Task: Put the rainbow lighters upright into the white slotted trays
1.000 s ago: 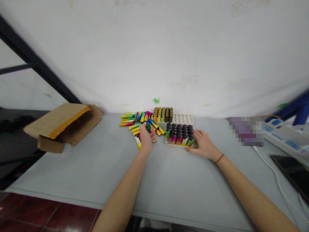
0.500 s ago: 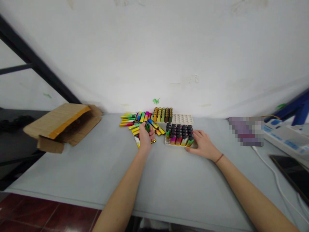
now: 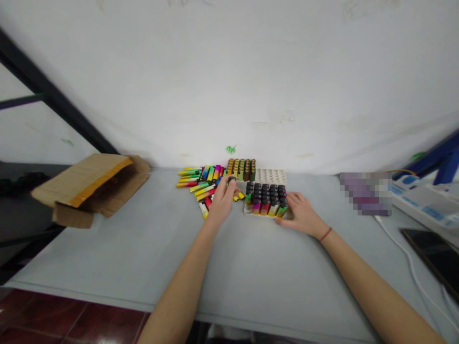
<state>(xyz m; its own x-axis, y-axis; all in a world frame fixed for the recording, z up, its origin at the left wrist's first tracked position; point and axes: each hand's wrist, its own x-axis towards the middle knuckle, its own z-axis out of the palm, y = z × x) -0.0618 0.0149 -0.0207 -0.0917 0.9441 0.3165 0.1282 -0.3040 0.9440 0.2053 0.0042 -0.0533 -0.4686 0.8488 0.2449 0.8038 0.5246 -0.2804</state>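
My left hand [image 3: 220, 203] is closed on a lighter [image 3: 232, 180] whose black top shows above the fingers. It hovers between a pile of loose colourful lighters [image 3: 199, 184] and the near white tray [image 3: 248, 210]. That tray holds several rows of upright lighters [image 3: 267, 197] with black tops. My right hand [image 3: 300, 210] lies flat on the table with fingers stretched out, touching the tray's right end. Behind stands a second white tray [image 3: 273, 176], with lighters [image 3: 243, 169] in its left part and bare holes on the right.
An open cardboard box [image 3: 89, 184] lies on its side at the table's left. At right are a white device [image 3: 423, 203], a black phone [image 3: 433, 260] and a white cable [image 3: 407, 258]. The white wall runs close behind the trays.
My left hand has moved right from the loose pile toward the near tray, carrying the lighter. My right hand has stayed at the tray's end.
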